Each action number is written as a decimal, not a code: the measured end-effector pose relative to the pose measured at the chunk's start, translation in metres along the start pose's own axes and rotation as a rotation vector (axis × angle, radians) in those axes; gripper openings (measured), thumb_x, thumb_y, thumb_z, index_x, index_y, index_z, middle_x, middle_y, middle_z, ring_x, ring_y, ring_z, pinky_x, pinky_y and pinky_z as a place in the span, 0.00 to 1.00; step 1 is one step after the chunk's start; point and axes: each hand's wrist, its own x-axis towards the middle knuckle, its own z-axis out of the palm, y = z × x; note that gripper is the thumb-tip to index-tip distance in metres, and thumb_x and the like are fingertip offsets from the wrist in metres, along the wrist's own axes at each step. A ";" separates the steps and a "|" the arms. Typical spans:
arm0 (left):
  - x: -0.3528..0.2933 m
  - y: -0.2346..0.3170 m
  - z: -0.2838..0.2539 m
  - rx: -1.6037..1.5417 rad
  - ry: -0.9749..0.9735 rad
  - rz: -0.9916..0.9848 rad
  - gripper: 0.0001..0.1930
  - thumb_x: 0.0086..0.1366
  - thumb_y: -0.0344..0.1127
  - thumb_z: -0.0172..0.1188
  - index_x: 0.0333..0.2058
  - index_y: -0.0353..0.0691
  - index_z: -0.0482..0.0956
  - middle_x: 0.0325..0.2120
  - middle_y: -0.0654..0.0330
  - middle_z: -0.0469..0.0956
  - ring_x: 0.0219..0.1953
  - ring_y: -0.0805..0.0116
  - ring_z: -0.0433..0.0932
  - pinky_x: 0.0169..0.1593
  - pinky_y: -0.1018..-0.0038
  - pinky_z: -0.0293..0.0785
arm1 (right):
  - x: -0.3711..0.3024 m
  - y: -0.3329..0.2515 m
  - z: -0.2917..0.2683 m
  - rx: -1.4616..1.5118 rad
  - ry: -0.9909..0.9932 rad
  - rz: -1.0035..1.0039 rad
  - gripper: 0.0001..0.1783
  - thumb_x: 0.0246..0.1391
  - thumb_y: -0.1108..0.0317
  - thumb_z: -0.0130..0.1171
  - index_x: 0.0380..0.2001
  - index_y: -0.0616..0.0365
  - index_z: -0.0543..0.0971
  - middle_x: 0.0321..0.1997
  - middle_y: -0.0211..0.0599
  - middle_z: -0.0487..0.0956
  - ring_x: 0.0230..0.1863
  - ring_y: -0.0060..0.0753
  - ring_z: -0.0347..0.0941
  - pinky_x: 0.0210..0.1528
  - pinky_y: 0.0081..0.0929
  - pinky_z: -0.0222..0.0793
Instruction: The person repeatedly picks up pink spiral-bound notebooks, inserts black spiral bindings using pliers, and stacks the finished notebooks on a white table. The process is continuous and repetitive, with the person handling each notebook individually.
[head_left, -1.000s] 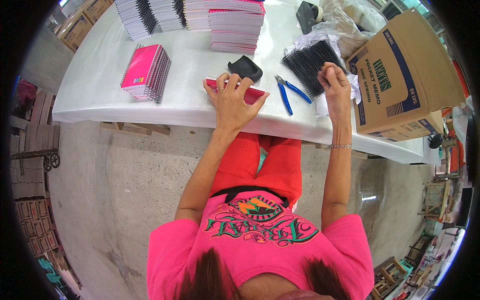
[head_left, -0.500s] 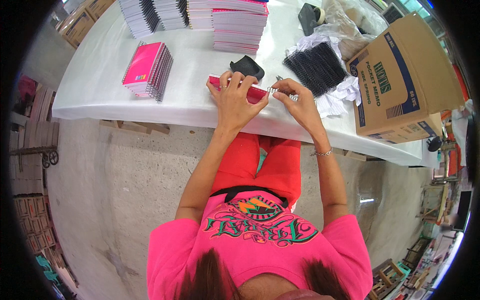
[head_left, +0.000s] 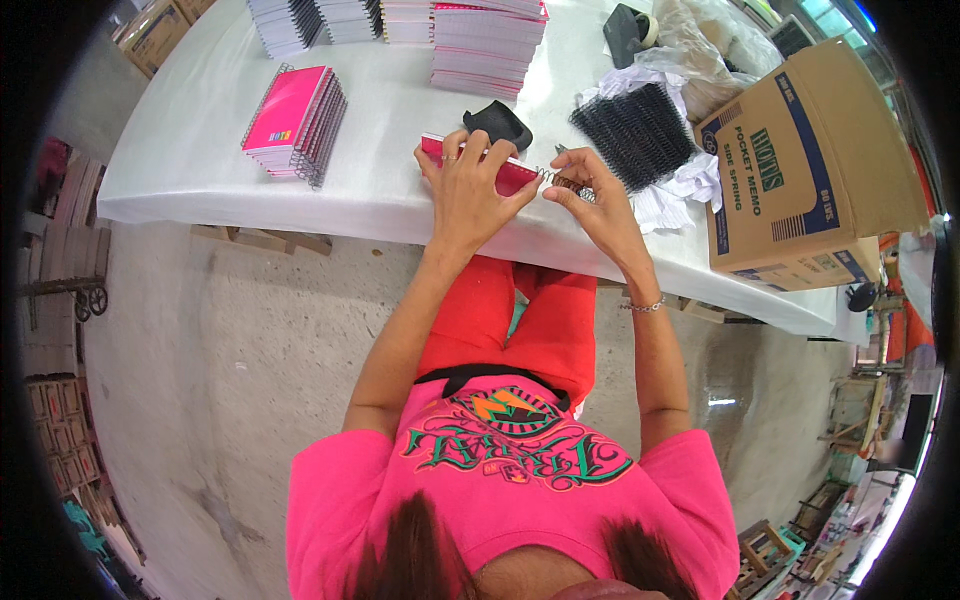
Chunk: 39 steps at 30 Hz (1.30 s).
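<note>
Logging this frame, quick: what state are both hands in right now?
Left hand: closed, holding a pink notebook.
Right hand: closed, holding a wire coil at the notebook's right end.

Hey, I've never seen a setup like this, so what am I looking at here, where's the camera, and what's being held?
There's no machine here, just a person's two bare hands. The view looks down from a wide fisheye camera worn on the head, which is why straight edges bend.

The left hand holds a small pink notebook at the table's near side. The right hand holds a thin wire coil by the notebook's right end.

Around them lie spiral-bound pink notebooks in a stack, a curved black piece, a bunch of black coils on white paper, and a cardboard box.
</note>
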 end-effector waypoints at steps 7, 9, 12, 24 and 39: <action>-0.001 -0.002 -0.004 0.031 -0.054 -0.020 0.22 0.51 0.57 0.70 0.39 0.52 0.79 0.37 0.68 0.71 0.51 0.61 0.66 0.54 0.37 0.55 | 0.006 -0.010 0.000 -0.151 -0.063 0.024 0.09 0.62 0.69 0.57 0.40 0.65 0.76 0.31 0.41 0.78 0.32 0.31 0.73 0.37 0.29 0.67; 0.000 -0.001 -0.005 0.042 -0.070 -0.021 0.23 0.52 0.58 0.68 0.41 0.52 0.79 0.37 0.68 0.71 0.51 0.61 0.66 0.54 0.37 0.55 | 0.006 -0.010 0.001 -0.157 -0.021 -0.027 0.08 0.62 0.70 0.56 0.39 0.65 0.76 0.31 0.41 0.77 0.31 0.31 0.72 0.37 0.29 0.66; 0.000 0.001 -0.006 0.069 -0.092 -0.023 0.23 0.55 0.58 0.65 0.43 0.51 0.79 0.39 0.67 0.70 0.51 0.60 0.66 0.54 0.37 0.55 | 0.010 0.003 0.004 -0.218 0.014 -0.147 0.07 0.62 0.70 0.56 0.37 0.65 0.76 0.31 0.41 0.77 0.30 0.33 0.70 0.35 0.30 0.66; -0.002 -0.003 -0.006 0.078 -0.118 -0.018 0.16 0.62 0.50 0.61 0.45 0.52 0.77 0.41 0.65 0.70 0.51 0.58 0.67 0.55 0.30 0.53 | 0.018 -0.011 0.013 -0.280 0.038 -0.194 0.08 0.57 0.71 0.60 0.36 0.62 0.74 0.32 0.44 0.74 0.29 0.43 0.70 0.34 0.37 0.65; 0.005 -0.033 -0.022 -0.308 0.120 -0.211 0.17 0.61 0.34 0.64 0.50 0.46 0.76 0.52 0.50 0.62 0.53 0.52 0.64 0.59 0.59 0.61 | 0.035 0.003 0.023 -0.371 0.073 -0.232 0.06 0.59 0.71 0.58 0.39 0.58 0.77 0.35 0.40 0.76 0.34 0.42 0.72 0.42 0.39 0.62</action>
